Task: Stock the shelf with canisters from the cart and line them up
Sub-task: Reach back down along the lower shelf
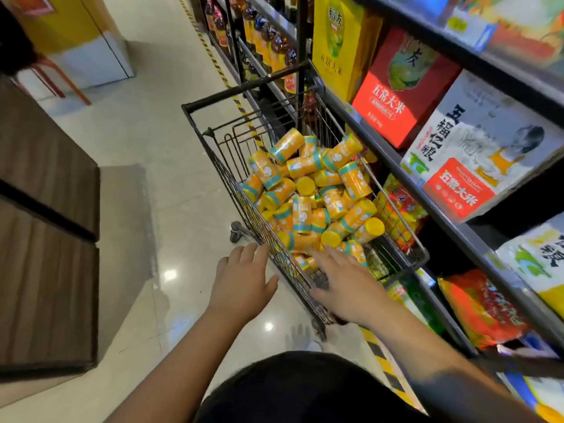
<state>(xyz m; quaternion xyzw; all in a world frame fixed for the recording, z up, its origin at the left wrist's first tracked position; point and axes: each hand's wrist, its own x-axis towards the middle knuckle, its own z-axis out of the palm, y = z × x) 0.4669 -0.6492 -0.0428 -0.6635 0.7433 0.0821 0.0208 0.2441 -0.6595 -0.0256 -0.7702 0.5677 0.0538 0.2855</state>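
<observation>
Now my left hand (244, 279) hovers empty, fingers spread, beside the cart (241, 87). My right hand (345, 283) hangs flat over the yellow canisters (305, 190) heaped inside, perhaps touching one. I should take a top one round its middle.

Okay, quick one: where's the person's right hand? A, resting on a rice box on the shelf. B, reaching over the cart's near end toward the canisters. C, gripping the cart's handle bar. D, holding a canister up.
B: the right hand stretches open-fingered over the near end of the cart, fingertips at the piled canisters, gripping nothing.
</observation>
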